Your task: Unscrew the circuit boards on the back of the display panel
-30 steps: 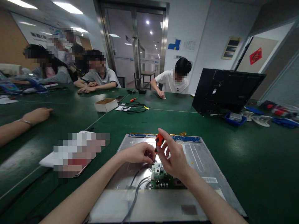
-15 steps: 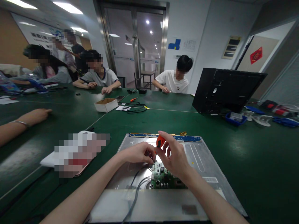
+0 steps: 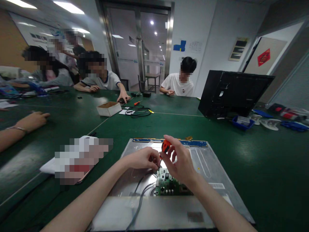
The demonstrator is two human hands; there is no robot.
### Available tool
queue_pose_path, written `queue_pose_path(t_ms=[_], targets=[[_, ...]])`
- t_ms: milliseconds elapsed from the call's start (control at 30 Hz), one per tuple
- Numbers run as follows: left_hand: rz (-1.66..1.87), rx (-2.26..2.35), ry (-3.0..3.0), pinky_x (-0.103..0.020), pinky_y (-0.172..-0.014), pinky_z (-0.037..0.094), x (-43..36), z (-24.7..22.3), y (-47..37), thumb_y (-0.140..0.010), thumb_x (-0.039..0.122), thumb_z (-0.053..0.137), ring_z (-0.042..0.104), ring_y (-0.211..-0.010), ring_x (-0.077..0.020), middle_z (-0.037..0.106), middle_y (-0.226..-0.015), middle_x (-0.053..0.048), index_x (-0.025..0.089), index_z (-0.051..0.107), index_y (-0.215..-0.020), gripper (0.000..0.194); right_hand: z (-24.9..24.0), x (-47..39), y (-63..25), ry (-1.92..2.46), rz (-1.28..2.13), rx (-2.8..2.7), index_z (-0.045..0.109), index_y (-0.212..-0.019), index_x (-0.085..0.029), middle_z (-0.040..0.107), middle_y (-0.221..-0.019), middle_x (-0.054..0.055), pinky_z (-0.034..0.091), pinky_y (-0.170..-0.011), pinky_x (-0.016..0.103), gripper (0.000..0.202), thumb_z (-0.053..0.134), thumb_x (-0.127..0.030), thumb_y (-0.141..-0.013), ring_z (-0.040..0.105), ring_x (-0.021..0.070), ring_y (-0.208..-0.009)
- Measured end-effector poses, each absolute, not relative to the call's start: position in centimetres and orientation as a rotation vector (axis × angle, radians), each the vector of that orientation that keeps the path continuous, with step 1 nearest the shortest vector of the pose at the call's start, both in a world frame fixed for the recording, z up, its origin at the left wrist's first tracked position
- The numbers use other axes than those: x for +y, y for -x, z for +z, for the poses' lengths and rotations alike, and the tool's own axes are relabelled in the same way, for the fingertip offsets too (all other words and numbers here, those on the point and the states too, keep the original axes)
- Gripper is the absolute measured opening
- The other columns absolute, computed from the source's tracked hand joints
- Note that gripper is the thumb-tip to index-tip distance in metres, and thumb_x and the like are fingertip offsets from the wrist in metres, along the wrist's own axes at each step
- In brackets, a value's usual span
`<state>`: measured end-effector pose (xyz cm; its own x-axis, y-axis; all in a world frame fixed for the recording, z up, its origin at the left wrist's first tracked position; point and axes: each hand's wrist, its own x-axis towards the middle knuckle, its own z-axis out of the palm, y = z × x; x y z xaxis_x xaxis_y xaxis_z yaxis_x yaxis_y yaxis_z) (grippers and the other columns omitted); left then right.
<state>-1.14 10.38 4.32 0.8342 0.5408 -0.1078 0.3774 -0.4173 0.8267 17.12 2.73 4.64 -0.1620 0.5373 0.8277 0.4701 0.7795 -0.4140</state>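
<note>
My right hand (image 3: 180, 158) is closed on the orange-and-black handle of a screwdriver (image 3: 165, 146), its shaft pointing down at the upper left corner of a green circuit board (image 3: 169, 185). Beside the screwdriver's tip, my left hand (image 3: 147, 158) has its fingers pinched together near the shaft; whether they grip the shaft or a small part is hidden. The board lies on the metal back of a flat display panel (image 3: 205, 180), which rests on the green table. Grey cables (image 3: 140, 206) run from the board's left side toward me.
Left of the panel lie a blurred white and pink item (image 3: 79, 161) and another person's hand (image 3: 36, 121). Farther off are an open white box (image 3: 109, 109), black cables (image 3: 138, 111) and another orange screwdriver (image 3: 137, 103). A black monitor (image 3: 231, 93) and blue tray (image 3: 242, 122) stand right.
The orange handle has turned slightly in my right hand; my left hand stays in place. Across the table, a seated person has reached out to a dark object beside the white box.
</note>
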Motion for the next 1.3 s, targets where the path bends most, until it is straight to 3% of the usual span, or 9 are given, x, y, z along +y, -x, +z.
queue_pose_path(t_ms=[200,667,1300], targets=[[0.217,0.674,-2.065,-0.025,-0.06,0.036,10.3,4.41,1.17,-0.069,0.019,0.072,0.049,-0.059,-0.0125,0.056,-0.061,0.004,0.016,0.066,-0.067,0.007,4.56,2.86,-17.08,0.798,0.061,-1.781,0.045,-0.133,-0.026,0.062,-0.088,0.0,0.043,-0.044,0.021,0.039,0.056,-0.024,-0.096,0.055,0.01,-0.057],[0.226,0.645,-2.06,-0.024,-0.059,0.037,10.58,3.85,1.23,-0.068,0.019,0.071,0.05,-0.061,-0.0129,0.058,-0.063,0.003,0.017,0.068,-0.071,0.004,4.6,2.61,-17.19,0.779,0.099,-1.796,0.04,-0.142,-0.022,0.066,-0.092,0.005,0.047,-0.045,0.021,0.049,0.05,-0.017,-0.094,0.059,0.0116,-0.06],[0.232,0.664,-2.065,-0.026,-0.061,0.037,10.38,4.09,1.22,-0.069,0.02,0.071,0.049,-0.061,-0.0133,0.058,-0.063,0.003,0.016,0.067,-0.069,0.005,4.52,2.87,-17.06,0.774,0.07,-1.808,0.042,-0.138,-0.027,0.062,-0.093,0.002,0.043,-0.043,0.02,0.043,0.054,-0.021,-0.097,0.056,0.0098,-0.058]])
